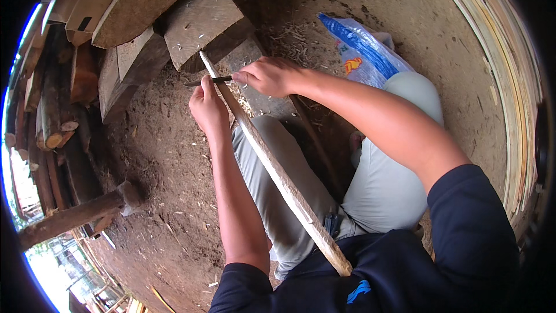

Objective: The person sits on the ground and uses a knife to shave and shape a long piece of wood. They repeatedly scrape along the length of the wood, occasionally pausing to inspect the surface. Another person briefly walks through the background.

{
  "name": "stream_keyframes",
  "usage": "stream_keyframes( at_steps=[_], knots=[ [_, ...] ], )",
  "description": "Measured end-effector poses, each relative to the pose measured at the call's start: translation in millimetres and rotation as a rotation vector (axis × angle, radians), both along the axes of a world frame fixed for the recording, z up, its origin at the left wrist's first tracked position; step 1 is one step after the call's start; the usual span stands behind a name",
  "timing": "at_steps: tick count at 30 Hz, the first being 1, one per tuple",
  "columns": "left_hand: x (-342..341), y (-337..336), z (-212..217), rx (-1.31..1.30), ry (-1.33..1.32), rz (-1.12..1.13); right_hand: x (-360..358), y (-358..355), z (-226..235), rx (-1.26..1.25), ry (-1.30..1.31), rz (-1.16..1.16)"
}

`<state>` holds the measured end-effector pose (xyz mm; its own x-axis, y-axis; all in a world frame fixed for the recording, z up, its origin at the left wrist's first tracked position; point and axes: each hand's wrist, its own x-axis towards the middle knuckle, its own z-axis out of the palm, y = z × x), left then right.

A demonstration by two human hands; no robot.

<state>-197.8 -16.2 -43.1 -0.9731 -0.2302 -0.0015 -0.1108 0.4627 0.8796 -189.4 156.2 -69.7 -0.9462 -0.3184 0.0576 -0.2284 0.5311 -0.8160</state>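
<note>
A long, pale, peeled wooden stick slants from my belly up and away to a squared timber block. Its far tip meets the block's near edge, and its thick near end presses against my dark shirt. Across the stick, close to that tip, lies a dark, narrow blade. My left hand pinches the blade's left end, while my right hand is closed round its right end. Fingers hide both ends, so I cannot tell the handle's shape. Light shavings are scattered below the blade.
Stacked logs and cut timbers crowd the left. A rough wooden post juts in lower left. Beyond my bent knee sits a blue and clear plastic bag. Long thin wood strips line the right side of the dirt floor.
</note>
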Motion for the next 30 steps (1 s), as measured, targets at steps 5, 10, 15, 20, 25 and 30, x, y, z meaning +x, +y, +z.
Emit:
stream_keyframes(
  at_steps=[5, 10, 15, 20, 25, 30],
  knots=[
    [-31.4, -8.6, -4.3, -0.028, -0.017, -0.038, -24.6, -10.7, -10.5, -0.089, -0.014, -0.011],
    [-61.2, -6.1, -11.6, -0.054, -0.011, -0.039, -52.0, -13.6, -18.0, -0.13, 0.011, -0.01],
    [-91.8, -17.1, -22.3, -0.147, -0.023, -0.039, -66.1, -22.8, -16.7, -0.125, -0.012, -0.066],
    [-94.0, -12.7, -20.8, -0.195, 0.032, -0.033, -73.4, -22.8, -21.3, -0.196, -0.043, -0.058],
    [-57.0, -12.4, -15.2, -0.154, 0.027, -0.053, -43.5, -9.3, -18.9, -0.188, 0.01, -0.003],
    [-1.2, -29.0, -27.5, 0.176, -0.02, -0.043, -3.6, -10.3, 5.7, 0.131, -0.082, 0.059]
  ],
)
